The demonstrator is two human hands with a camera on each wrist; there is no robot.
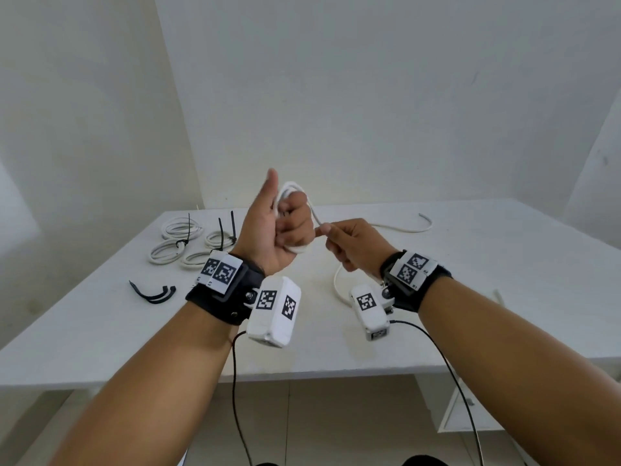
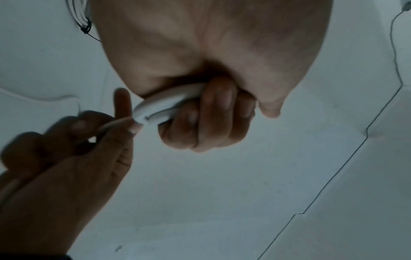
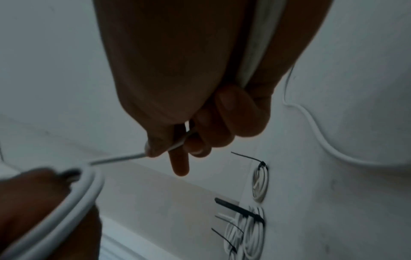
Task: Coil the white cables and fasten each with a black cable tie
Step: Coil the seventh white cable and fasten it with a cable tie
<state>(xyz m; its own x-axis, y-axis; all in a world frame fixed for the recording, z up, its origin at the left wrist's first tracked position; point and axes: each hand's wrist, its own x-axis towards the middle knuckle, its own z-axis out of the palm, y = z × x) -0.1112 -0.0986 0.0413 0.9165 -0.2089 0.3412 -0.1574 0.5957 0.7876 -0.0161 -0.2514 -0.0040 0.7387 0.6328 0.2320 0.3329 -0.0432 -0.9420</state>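
Note:
Above the white table point(image 1: 470, 297), my left hand point(image 1: 292, 223) is raised with its thumb up. Its fingers point(image 2: 206, 123) curl round a small coil of white cable point(image 1: 290, 190), whose loops point(image 2: 164, 105) bulge out of the fist. Just to the right, my right hand point(image 1: 324, 232) pinches the strand of the same cable point(image 3: 138, 156) that leads off the coil, between thumb and fingers point(image 3: 173, 149). The cable runs on through that palm, drops in a loop point(image 1: 337, 284) to the table, and its tail point(image 1: 420, 227) lies at the far right.
Several finished white coils point(image 1: 183, 230) with black ties stand at the back left of the table, also visible as tied coils point(image 3: 260, 183) in the right wrist view. Two loose black cable ties point(image 1: 154, 294) lie near the left front edge. White walls close in behind.

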